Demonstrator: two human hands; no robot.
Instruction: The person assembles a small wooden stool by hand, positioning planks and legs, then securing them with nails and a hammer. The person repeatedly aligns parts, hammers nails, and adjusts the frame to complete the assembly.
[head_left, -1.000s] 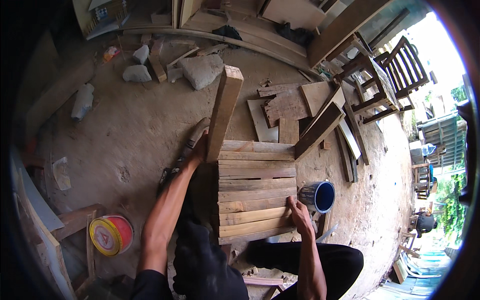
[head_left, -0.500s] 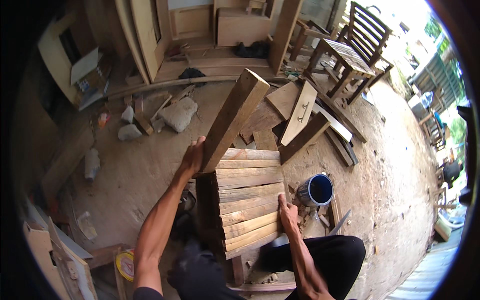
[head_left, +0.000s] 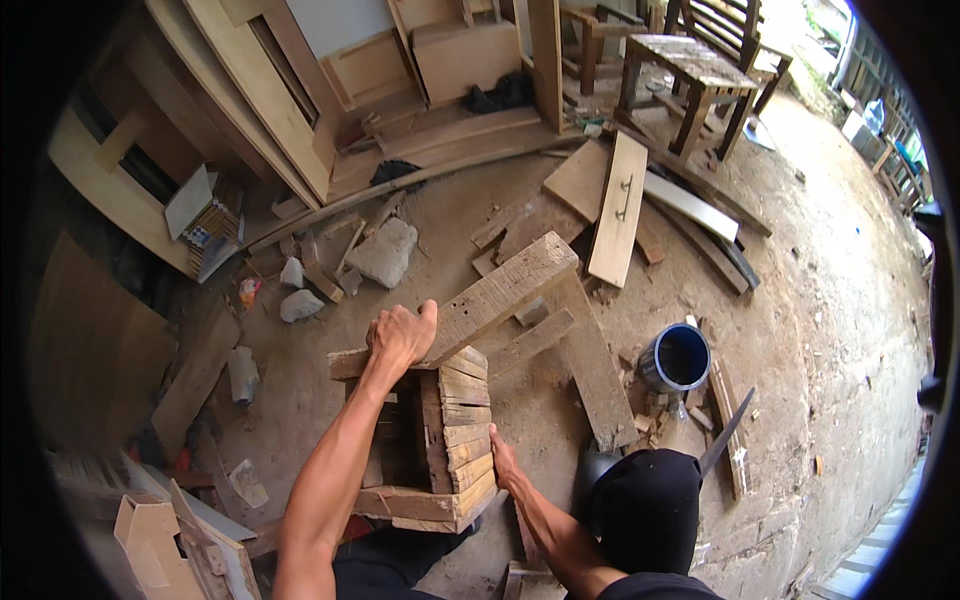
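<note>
Against slatted wooden frame (head_left: 468,436) — right hand (head_left: 507,464), partly hidden.

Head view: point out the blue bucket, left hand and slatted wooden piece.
Blue bucket (head_left: 650,370), head view: outer wall.
Left hand (head_left: 399,336), head view: its back.
Slatted wooden piece (head_left: 464,436), head view: the slats.

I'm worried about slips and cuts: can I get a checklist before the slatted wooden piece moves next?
1. Left hand holding the slatted piece: ok, beside the thick leg.
2. Right hand on it: ok, touching the slats.
3. Hands clear of the blade: ok, both apart from it.
4. Right knee clear of the blade: cannot tell, the knee hides one end.
5. Ground free of clutter: not ok, wood offcuts lie near the bucket.
6. Slats firmly fastened: cannot tell.
</note>
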